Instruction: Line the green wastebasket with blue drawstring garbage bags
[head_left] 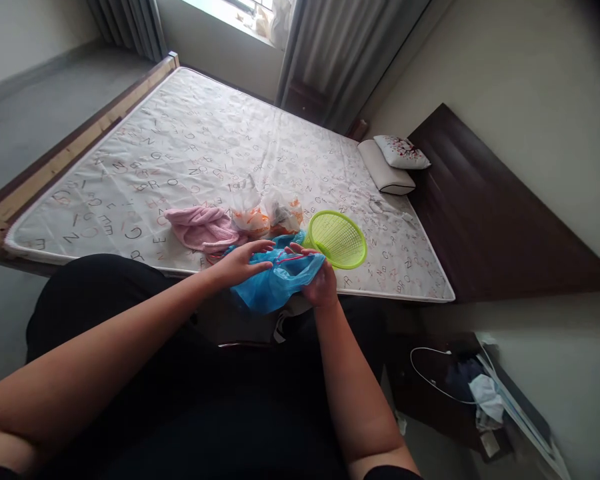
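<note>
Blue bag (265, 290) is gripped at its rim by curled right hand (321, 283) fingers — left hand (240, 263) fingers are spread open beside it, contact unclear — green basket (343, 235) just beyond right fingertips.

We hold our bare left arm (130, 327) and right arm (350, 380) stretched forward, our left hand (241, 265) with thumb and fingers parted, our right hand (322, 284) turned palm-inward with its fingers curled.

Mattress (220, 147): pale, printed with scattered letters
Near edge: pink cloth (200, 228), two plastic bags (253, 219) just beside it, green basket (337, 235) to their right
Far right: beige bolster (380, 170), flowered cushion (403, 152) against it
</note>
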Available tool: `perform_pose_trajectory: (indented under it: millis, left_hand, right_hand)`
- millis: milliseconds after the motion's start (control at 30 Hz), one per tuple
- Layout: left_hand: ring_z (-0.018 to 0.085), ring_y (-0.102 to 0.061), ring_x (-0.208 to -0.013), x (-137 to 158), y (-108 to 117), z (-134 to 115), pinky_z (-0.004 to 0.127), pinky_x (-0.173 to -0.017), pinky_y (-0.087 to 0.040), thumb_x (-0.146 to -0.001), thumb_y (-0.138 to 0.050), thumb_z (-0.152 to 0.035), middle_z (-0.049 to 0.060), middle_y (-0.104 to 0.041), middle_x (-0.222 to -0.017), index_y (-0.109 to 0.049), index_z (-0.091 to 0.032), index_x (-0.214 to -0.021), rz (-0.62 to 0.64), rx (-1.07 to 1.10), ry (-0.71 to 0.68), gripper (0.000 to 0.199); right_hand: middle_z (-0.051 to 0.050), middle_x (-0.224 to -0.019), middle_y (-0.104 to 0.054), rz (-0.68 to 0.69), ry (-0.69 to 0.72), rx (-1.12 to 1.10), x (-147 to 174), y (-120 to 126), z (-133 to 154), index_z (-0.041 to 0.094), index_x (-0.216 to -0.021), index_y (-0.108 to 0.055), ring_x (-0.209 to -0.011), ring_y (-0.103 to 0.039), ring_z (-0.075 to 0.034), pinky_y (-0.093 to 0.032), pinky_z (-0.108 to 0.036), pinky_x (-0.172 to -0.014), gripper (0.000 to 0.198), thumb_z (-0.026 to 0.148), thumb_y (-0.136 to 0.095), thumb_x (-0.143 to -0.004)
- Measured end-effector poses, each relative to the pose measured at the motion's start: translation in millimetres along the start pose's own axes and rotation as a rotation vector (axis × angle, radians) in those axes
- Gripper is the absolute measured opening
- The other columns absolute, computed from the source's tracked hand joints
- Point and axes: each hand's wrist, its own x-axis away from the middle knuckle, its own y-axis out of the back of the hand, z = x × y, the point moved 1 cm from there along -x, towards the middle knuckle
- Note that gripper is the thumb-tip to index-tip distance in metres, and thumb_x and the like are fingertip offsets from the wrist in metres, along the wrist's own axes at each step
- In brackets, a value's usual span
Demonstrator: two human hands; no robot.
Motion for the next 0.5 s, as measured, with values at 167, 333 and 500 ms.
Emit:
perform_pose_trajectory:
  millis: [167,333,500]
  left_hand:
    - [0.034,-0.073,-0.119,-10.7,-12.2,15.7,0.043,-0.101,-0.058,-0.090,-0.077,-0.066,0.016,-0.079,-0.134,-0.077,-0.018,-0.134,0.106,0.223,0.201,0.065]
    - [0.023,-0.070,-0.084,-8.3,-8.5,17.1,0.031,-0.073,-0.053,-0.086,-0.083,-0.061,0.009,-0.082,-0.101,-0.085,-0.018,-0.111,0.351,0.272,0.411,0.050]
    - [0.021,-0.069,-0.078,-6.2,-8.9,22.7,0.030,-0.071,-0.052,-0.072,-0.094,-0.044,0.006,-0.078,-0.090,-0.084,-0.019,-0.091,0.321,0.169,0.393,0.033]
  right_hand:
    - [-0.009,-0.138,-0.078,0.030,-0.083,0.031,0.0,-10.8,-3.6,0.028,-0.107,-0.078,-0.135,-0.071,-0.036,-0.055,-0.062,-0.116,0.037,0.056,-0.070,-0.085]
    - [-0.007,-0.133,-0.078,0.065,-0.145,0.109,-0.8,-6.4,-1.4,0.025,-0.086,-0.074,-0.123,-0.076,-0.033,-0.057,-0.057,-0.110,0.031,0.056,-0.075,-0.087]
    - [-0.008,-0.130,-0.079,-0.034,-0.062,0.277,-6.4,11.4,-6.0,0.025,-0.094,-0.077,-0.115,-0.077,-0.027,-0.060,-0.044,-0.100,0.048,0.071,-0.064,-0.100]
